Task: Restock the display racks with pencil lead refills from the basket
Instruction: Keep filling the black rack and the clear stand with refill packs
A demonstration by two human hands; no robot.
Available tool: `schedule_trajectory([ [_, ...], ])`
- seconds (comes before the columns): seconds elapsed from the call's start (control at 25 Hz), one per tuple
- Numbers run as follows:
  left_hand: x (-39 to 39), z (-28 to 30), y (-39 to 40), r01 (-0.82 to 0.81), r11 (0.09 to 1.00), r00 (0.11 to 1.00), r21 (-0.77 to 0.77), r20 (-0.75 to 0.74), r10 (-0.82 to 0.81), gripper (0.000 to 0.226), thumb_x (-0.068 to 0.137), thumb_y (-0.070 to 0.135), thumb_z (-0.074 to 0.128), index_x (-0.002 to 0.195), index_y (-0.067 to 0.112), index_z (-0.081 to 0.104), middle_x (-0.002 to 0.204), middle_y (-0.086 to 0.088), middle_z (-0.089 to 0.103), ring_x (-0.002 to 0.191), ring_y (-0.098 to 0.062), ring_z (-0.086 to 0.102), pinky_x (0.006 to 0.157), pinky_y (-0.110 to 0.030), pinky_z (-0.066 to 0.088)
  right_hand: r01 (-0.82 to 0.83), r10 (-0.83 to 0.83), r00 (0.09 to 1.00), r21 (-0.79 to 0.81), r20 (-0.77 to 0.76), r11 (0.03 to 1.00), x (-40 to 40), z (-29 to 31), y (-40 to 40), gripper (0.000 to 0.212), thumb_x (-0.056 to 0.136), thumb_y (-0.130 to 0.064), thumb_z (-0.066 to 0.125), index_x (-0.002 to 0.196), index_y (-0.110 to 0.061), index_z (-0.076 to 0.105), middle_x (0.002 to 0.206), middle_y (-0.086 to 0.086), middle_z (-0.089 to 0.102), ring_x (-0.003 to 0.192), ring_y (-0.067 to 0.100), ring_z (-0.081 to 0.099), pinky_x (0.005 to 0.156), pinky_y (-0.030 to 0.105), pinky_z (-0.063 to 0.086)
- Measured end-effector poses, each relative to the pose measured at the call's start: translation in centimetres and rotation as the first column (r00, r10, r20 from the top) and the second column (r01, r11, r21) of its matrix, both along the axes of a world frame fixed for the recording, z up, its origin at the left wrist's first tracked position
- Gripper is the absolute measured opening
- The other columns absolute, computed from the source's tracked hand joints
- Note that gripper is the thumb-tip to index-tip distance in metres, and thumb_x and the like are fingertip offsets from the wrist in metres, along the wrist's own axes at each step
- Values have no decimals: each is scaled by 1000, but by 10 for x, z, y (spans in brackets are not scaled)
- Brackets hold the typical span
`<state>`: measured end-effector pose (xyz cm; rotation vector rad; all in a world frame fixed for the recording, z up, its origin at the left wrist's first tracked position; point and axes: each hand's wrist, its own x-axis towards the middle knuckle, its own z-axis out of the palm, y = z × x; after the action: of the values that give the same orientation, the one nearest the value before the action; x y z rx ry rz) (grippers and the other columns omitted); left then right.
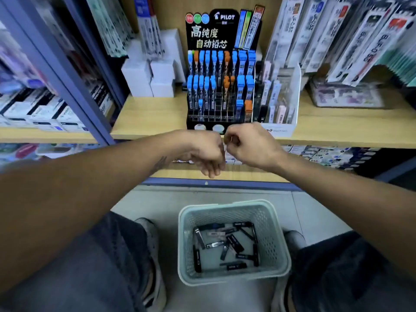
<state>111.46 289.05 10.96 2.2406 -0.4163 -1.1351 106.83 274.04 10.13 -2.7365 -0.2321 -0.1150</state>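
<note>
The person's knees in grey trousers fill the bottom corners, with the two bare forearms reaching forward above them. The fingers of the right hand (249, 145) are curled inward, thumb and forefinger meeting around something thin and pale that can barely be made out. The left hand (208, 152) has its knuckles up and its fingers folded downward; whether they hold anything cannot be told, since the palm faces away. The two hands almost touch, in front of the edge of the wooden shelf (148, 118).

Below them, on the floor between the shoes, stands the pale green basket (186, 244) with perforated walls. In it lie the pencil lead refills (234, 243), slim dark cases scattered at all angles, some crossing one another; their labels are too small to read.

On the shelf beyond the hands stands the black display rack (221, 86), with a Pilot header card. Its stepped rows hold upright refill tubes with blue and orange caps; the top two rows are mostly full, the lowest has only a few at the right. The hands cover the rack's base. Just beside it on the right sits a white display box (290, 95) of slim packs. White cartons (148, 77) stand left of the rack, and the hanging packets above are blurred.
</note>
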Motion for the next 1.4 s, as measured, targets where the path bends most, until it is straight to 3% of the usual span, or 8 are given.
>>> schedule_trajectory([
  [0.2, -53, -116, -4, 81, 982, 994, 171, -82, -68, 23, 93, -3, 50, 105, -15, 65, 81, -20, 71, 67, -29, 69, 63, -35, 61, -80, 12, 830, -98, -557, 992, -55, -102, 17, 15, 86, -10, 56, 89, -10, 71, 87, 12, 72, 81, 26, 68, 66, 31, 51],
  [0.32, -76, -174, 0, 78, 969, 997, 234, -10, -78, 20, 91, 0, 53, 104, -10, 66, 79, -15, 67, 68, -25, 68, 55, -21, 53, -146, -27, 682, -172, -731, 974, -82, -164, 12, 23, 89, -8, 57, 108, -6, 70, 109, 15, 69, 97, 30, 65, 76, 30, 49],
  [0.4, -89, -205, 10, 136, 938, 984, 319, 70, -166, 20, 93, 6, 54, 108, -3, 64, 87, -15, 65, 73, -24, 62, 53, -21, 44, -81, -89, 662, -189, -744, 979, -93, -198, -1, 28, 89, -7, 57, 116, -3, 66, 118, 18, 65, 111, 31, 63, 83, 30, 49],
  [0.6, -112, -272, 20, 153, 877, 975, 455, 76, -209, 28, 91, 5, 59, 115, -7, 62, 121, -22, 62, 112, -32, 61, 89, -33, 49, 39, -162, 629, -178, -760, 983, -107, -267, -11, 50, 87, -6, 60, 135, -3, 50, 136, 17, 56, 121, 32, 57, 95, 32, 49],
  [0.8, -128, -309, 3, 77, 826, 951, 559, 208, -230, 67, 85, 9, 64, 142, -10, 34, 140, -26, 41, 130, -37, 41, 112, -41, 37, -20, -188, 744, -303, -641, 953, -118, -304, 2, 70, 85, -11, 61, 148, -1, 32, 149, 17, 38, 136, 32, 40, 112, 41, 39],
  [1.08, -131, -329, -3, 31, 814, 955, 580, 224, -196, 69, 82, 9, 69, 142, -1, 36, 140, -20, 34, 129, -36, 38, 112, -44, 36, 21, -214, 764, -308, -609, 951, -116, -312, 14, 66, 86, -8, 65, 144, 1, 34, 140, 18, 34, 126, 32, 41, 107, 37, 43],
  [1.2, -138, -336, -3, 3, 811, 944, 585, 266, -196, 77, 79, 21, 77, 141, -1, 36, 136, -18, 36, 127, -37, 38, 115, -46, 31, 104, -269, 761, -299, -590, 949, -122, -317, 14, 68, 85, -28, 71, 140, -5, 39, 136, 13, 38, 124, 30, 43, 100, 43, 48],
  [1.4, -151, -347, -9, -71, 806, 851, 587, 458, -258, 65, 67, 18, 81, 124, -3, 58, 121, -25, 56, 108, -38, 59, 93, -51, 51, 113, -338, 725, -380, -600, 918, -127, -326, 13, 74, 82, -41, 76, 134, -5, 39, 132, 16, 40, 125, 31, 43, 95, 43, 50],
])
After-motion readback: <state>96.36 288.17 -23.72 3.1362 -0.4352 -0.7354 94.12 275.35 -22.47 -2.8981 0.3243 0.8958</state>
